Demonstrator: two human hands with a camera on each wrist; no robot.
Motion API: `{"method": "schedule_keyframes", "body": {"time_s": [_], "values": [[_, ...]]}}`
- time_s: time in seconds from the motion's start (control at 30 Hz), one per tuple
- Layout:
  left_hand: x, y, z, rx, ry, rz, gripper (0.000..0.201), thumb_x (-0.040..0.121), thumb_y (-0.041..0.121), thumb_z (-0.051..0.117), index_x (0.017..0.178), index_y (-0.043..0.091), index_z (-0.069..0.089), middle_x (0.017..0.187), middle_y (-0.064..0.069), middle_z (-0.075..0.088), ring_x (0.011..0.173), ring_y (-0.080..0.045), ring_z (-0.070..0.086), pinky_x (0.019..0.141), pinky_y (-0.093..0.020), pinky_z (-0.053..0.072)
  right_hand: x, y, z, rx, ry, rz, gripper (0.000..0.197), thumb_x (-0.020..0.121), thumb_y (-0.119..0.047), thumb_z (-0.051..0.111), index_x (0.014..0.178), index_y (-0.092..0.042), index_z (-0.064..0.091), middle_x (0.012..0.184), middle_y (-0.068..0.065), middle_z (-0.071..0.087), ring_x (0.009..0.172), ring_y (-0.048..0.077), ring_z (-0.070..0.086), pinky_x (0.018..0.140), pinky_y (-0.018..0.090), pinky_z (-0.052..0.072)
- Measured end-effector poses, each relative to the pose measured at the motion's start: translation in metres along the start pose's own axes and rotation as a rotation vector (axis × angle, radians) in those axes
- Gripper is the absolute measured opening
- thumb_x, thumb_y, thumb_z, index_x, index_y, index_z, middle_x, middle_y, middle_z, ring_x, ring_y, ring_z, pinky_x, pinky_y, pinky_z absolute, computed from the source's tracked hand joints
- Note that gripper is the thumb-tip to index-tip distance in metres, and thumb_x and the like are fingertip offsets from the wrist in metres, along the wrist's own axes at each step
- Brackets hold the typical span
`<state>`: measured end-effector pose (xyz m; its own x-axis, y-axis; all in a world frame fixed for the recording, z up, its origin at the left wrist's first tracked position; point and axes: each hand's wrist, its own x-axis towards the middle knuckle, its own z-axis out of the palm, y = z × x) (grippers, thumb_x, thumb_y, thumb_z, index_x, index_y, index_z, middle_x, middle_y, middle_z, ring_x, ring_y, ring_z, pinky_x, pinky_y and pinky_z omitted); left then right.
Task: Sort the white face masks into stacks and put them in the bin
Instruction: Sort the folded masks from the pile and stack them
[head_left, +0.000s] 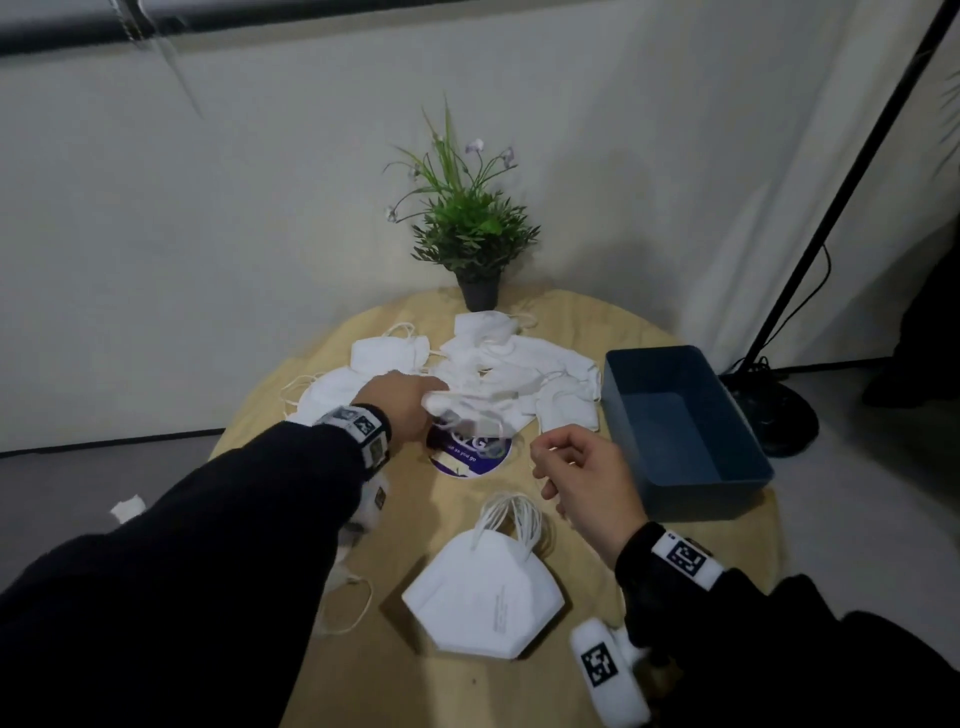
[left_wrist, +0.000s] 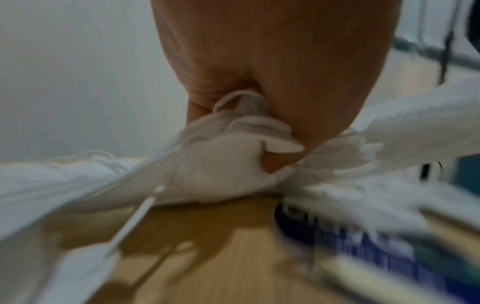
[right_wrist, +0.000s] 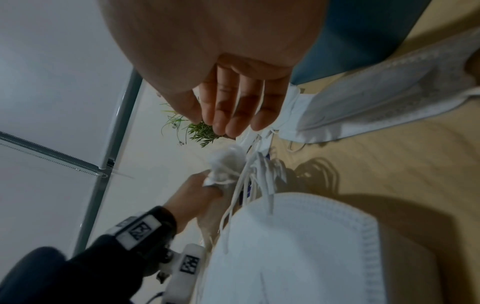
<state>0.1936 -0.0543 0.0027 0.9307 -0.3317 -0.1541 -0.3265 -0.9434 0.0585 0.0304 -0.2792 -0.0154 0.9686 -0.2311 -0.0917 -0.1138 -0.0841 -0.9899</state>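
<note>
Loose white face masks (head_left: 511, 364) lie in a pile at the back of the round wooden table (head_left: 405, 675). My left hand (head_left: 434, 400) reaches into the pile's near edge and grips one crumpled mask (left_wrist: 221, 164), its ear loops trailing; the right wrist view shows that hand (right_wrist: 197, 191) bunching the mask (right_wrist: 226, 162). A neat stack of folded masks (head_left: 483, 597) lies near the front edge, loops pointing away. My right hand (head_left: 545, 462) hovers above the stack's far end, fingers (right_wrist: 233, 115) loosely bent, nothing held. The blue bin (head_left: 623, 395) stands empty at the right.
A potted plant (head_left: 475, 234) stands at the table's back edge behind the pile. A round purple sticker (head_left: 467, 454) lies mid-table under the lifted mask. More masks (head_left: 332, 395) lie left of my left wrist. A black stand (head_left: 831, 197) rises on the right.
</note>
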Motion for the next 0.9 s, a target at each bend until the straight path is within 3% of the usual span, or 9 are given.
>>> {"method": "schedule_keyframes", "body": {"time_s": [0.1,0.2,0.3,0.37,0.5,0.63,0.7,0.77,0.9], "values": [[-0.007,-0.012,-0.037,-0.244,0.080,-0.050,0.018,0.098,0.024,0.060,0.112,0.022,0.071,0.122,-0.005,0.072,0.108,-0.030,0.064,0.091,-0.038,0.049,0.001,0.000,-0.004,-0.004,-0.011,0.008,0.011,0.094,-0.025,0.071,0.083,-0.027,0.072,0.075,0.002,0.072,0.063,0.015,0.063,0.058,0.030,0.046],[-0.026,-0.023,-0.066,-0.798,0.080,-0.151,0.014,0.085,0.013,0.072,0.098,0.018,0.073,0.106,-0.009,0.076,0.099,-0.031,0.070,0.091,-0.042,0.055,0.003,-0.003,-0.006,0.000,-0.020,0.012,0.010,0.095,-0.021,0.070,0.085,-0.025,0.072,0.077,0.003,0.072,0.064,0.015,0.063,0.060,0.030,0.047],[-0.049,-0.031,-0.072,-1.296,0.044,-0.159,0.041,0.074,0.016,0.073,0.114,0.007,0.071,0.108,-0.014,0.078,0.100,-0.033,0.075,0.085,-0.040,0.060,0.004,-0.005,-0.003,0.001,-0.049,0.028,0.003,0.095,-0.020,0.070,0.093,-0.022,0.071,0.082,0.002,0.072,0.066,0.015,0.064,0.060,0.029,0.048],[-0.059,-0.037,-0.062,-1.413,-0.040,-0.179,0.044,0.078,0.015,0.073,0.120,0.005,0.067,0.112,-0.017,0.077,0.098,-0.034,0.076,0.079,-0.041,0.063,0.004,-0.007,0.001,-0.006,-0.076,0.040,0.003,0.094,-0.021,0.071,0.097,-0.021,0.070,0.087,0.003,0.072,0.069,0.013,0.065,0.059,0.027,0.049],[-0.065,-0.060,-0.023,-1.207,-0.036,-0.370,0.049,0.091,-0.003,0.068,0.133,0.015,0.053,0.094,-0.013,0.074,0.071,-0.025,0.069,0.057,-0.035,0.056,0.004,-0.009,0.010,-0.030,-0.103,0.062,0.009,0.094,-0.022,0.072,0.102,-0.019,0.069,0.091,0.004,0.072,0.074,0.016,0.066,0.061,0.030,0.052],[-0.066,-0.076,0.003,-1.015,0.146,-0.582,0.056,0.092,0.005,0.073,0.141,0.016,0.048,0.112,-0.015,0.074,0.088,-0.030,0.070,0.071,-0.037,0.054,0.010,-0.002,0.017,-0.113,-0.116,0.090,0.008,0.090,-0.023,0.073,0.097,-0.025,0.071,0.088,0.002,0.072,0.082,0.021,0.069,0.071,0.036,0.055],[-0.072,-0.072,0.010,-0.680,0.247,-0.542,0.061,0.089,0.025,0.080,0.143,0.020,0.050,0.138,-0.013,0.058,0.111,-0.032,0.064,0.085,-0.037,0.050,0.015,0.000,0.019,-0.148,-0.104,0.100,0.008,0.088,-0.020,0.072,0.094,-0.027,0.072,0.086,-0.001,0.071,0.083,0.020,0.068,0.076,0.037,0.057],[-0.080,-0.057,0.018,-0.454,0.248,-0.398,0.065,0.087,0.044,0.079,0.143,0.026,0.052,0.144,-0.005,0.046,0.117,-0.027,0.060,0.092,-0.034,0.047,0.018,-0.001,0.020,-0.206,-0.095,0.107,0.008,0.089,-0.019,0.072,0.094,-0.026,0.072,0.090,-0.002,0.072,0.088,0.019,0.068,0.087,0.039,0.059],[-0.092,-0.031,0.041,-0.242,-0.138,-0.170,0.079,0.072,0.062,0.078,0.141,0.040,0.047,0.131,0.007,0.046,0.120,-0.020,0.052,0.098,-0.040,0.050,0.012,0.001,0.021,-0.421,-0.328,0.156,0.023,0.080,-0.025,0.082,0.101,-0.029,0.073,0.105,-0.005,0.069,0.101,0.015,0.066,0.097,0.037,0.055]]}}
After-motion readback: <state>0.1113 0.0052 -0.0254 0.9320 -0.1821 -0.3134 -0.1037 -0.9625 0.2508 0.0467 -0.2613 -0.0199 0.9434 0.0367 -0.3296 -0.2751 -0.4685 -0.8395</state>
